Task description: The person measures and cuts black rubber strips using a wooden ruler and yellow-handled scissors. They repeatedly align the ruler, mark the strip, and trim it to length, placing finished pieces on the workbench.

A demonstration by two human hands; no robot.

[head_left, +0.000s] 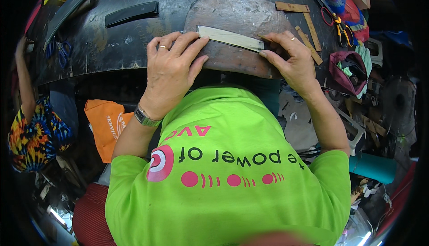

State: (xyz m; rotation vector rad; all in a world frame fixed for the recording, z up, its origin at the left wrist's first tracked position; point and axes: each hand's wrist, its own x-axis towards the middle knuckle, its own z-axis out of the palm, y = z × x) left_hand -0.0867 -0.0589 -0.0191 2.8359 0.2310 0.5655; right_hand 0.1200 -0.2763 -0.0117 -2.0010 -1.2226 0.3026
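A long pale strip [230,37] with dark edges lies at a slight slant on a worn wooden board [237,11]. My left hand [172,65] rests its fingertips on the strip's left end, its thumb held apart below. At the other end, my right hand [292,56] has its thumb against the lower corner and bent fingers above, closed about the strip's end. Something thin and brownish shows by the right fingertips; I cannot make out what it is.
Stacks of black strips [132,14] lie on the dark table [120,45]. Blue scissors [64,52] are at left. Flat wooden pieces [292,7], yellow-handled scissors [343,32] and a maroon pouch [346,69] sit at right. Another person's arm [26,76] reaches in at far left.
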